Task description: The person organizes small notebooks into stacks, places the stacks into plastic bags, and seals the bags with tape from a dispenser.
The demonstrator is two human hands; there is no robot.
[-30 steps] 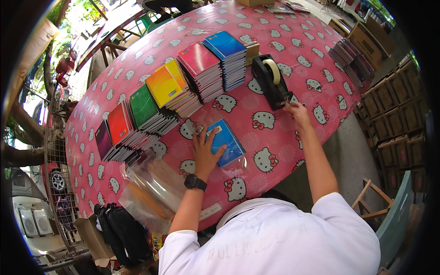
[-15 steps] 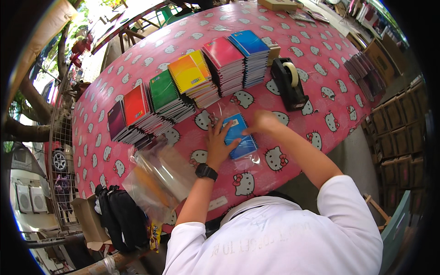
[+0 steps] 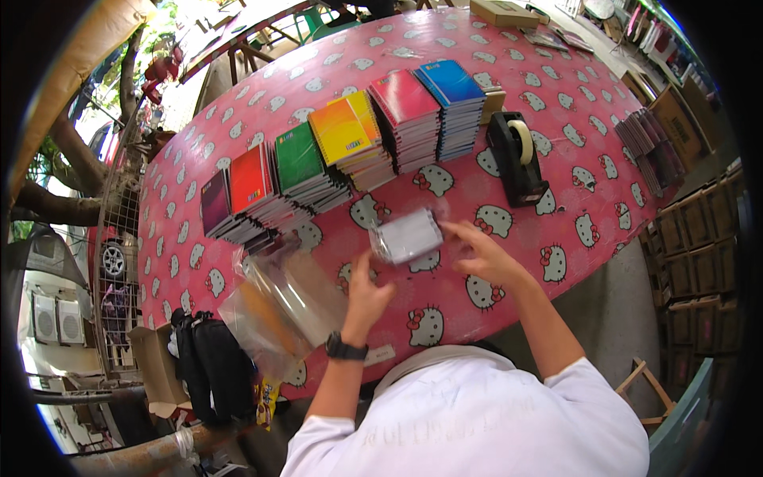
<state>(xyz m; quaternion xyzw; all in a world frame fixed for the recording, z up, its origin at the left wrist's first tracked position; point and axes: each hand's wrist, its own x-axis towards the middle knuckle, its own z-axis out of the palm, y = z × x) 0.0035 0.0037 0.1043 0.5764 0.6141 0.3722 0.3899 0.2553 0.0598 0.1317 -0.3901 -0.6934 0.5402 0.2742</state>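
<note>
A small notebook pack [image 3: 408, 236] in clear plastic lies between my hands, its white side facing up and slightly smeared by motion. My left hand [image 3: 369, 296] is at its near left, thumb and forefinger apart, the fingertips close to the plastic. On the other side, my right hand [image 3: 486, 256] has its forefinger stretched to the pack's right edge, the thumb spread away. Whether either fingertip presses on the wrap I cannot tell. Beyond them stands a row of spiral notebook stacks: purple, red, green, yellow [image 3: 343, 127], pink [image 3: 403, 97] and blue [image 3: 450, 83].
A black tape dispenser [image 3: 517, 163] sits right of the stacks on the pink patterned tablecloth [image 3: 262, 107]. Clear plastic bags [image 3: 274, 306] lie at my left. A black bag [image 3: 208, 366] hangs by the near left edge. Brown boxes [image 3: 695, 262] are piled at the right.
The notebook pack has turned from its blue cover to its white side. My left hand has come off its top toward me; my right hand has moved to its right edge. The view has shifted slightly.
</note>
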